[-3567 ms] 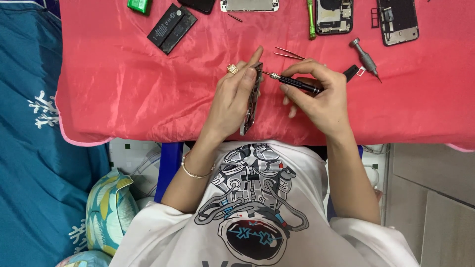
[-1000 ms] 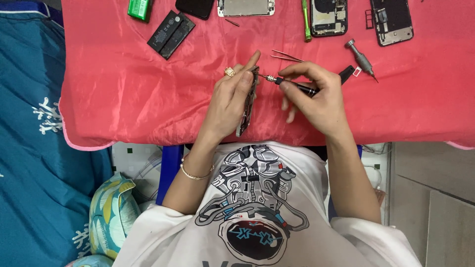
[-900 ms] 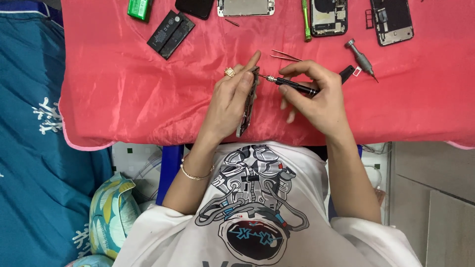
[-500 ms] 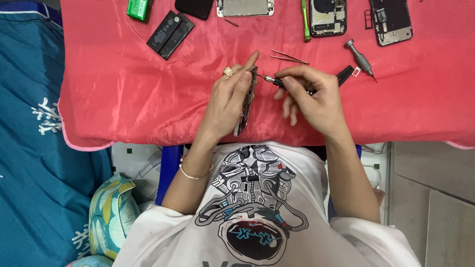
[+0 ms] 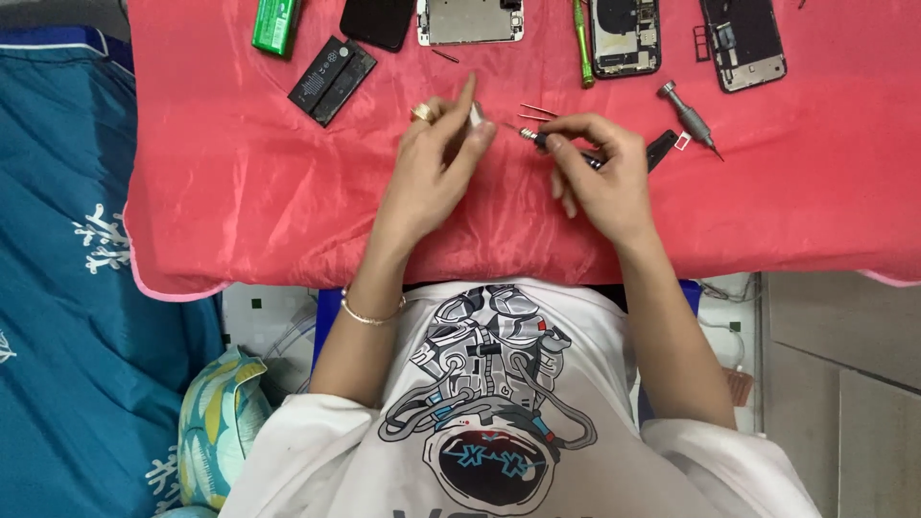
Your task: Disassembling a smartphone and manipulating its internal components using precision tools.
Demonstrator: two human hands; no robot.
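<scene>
Nearest in, the left hand (image 5: 432, 177) is resting on the wrinkled red cloth (image 5: 240, 192), fingers closed around a small pale part (image 5: 477, 115) pinched at the fingertips, index finger pointing up. Just to its right, the right hand (image 5: 600, 177) is gripping a slim black-handled precision screwdriver (image 5: 537, 140), metal tip aiming toward that part. Thin metal tweezers (image 5: 537, 112) are lying just beyond the right hand. Further out, a grey metal screwdriver (image 5: 687, 117) is sitting to the right, a black rectangular battery (image 5: 332, 81) beyond the left hand, and opened dark phone bodies (image 5: 625, 36) are lining the far edge.
</scene>
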